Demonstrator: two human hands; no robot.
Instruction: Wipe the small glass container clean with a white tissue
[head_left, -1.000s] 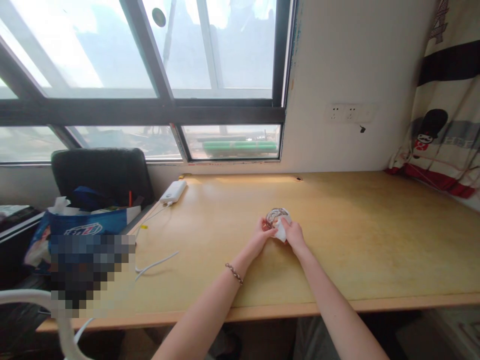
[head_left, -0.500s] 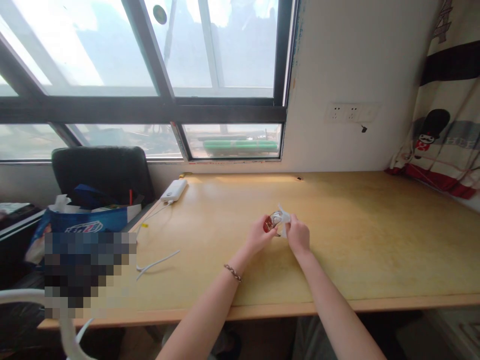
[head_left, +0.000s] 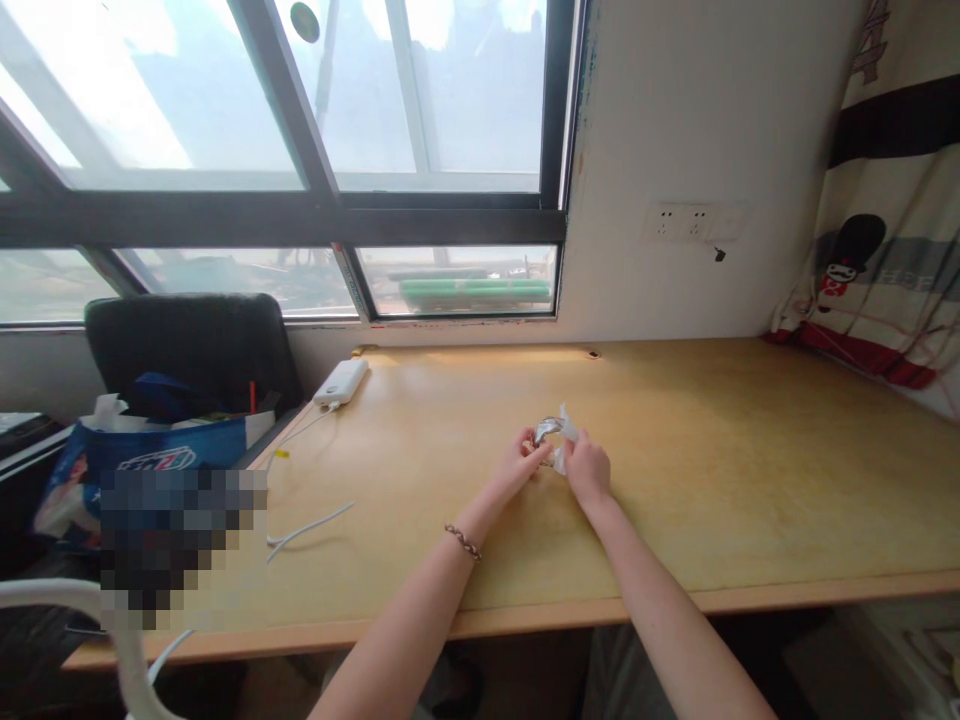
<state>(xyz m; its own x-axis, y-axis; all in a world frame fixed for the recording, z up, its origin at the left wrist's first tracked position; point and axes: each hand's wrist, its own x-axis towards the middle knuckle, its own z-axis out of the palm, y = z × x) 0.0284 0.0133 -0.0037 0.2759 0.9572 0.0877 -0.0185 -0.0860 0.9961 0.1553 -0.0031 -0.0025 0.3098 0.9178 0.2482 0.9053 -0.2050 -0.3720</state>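
Note:
My left hand [head_left: 521, 462] is closed on a small shiny, silvery ring-shaped object [head_left: 548, 427], held just above the wooden table. It looks curved, with darker brownish parts near my left fingers; its exact kind cannot be made out. My right hand [head_left: 590, 472] pinches a crumpled white tissue [head_left: 568, 424] against the right side of that object. One corner of the tissue sticks up above my fingers, and another part hangs below. My fingertips hide some of both things.
On the wooden table [head_left: 720, 460], a white power bank [head_left: 341, 383] lies at the left back with a white cable [head_left: 315, 522] trailing along the left edge. Left of it, a blue bag [head_left: 161, 450] rests on a black chair [head_left: 187, 335]. A white curved tube [head_left: 112, 620] is at lower left.
The ring-shaped object has turned between my hands, so its curved silvery band shows more clearly. The tissue has shifted slightly along it. The camera view has moved a little to the right.

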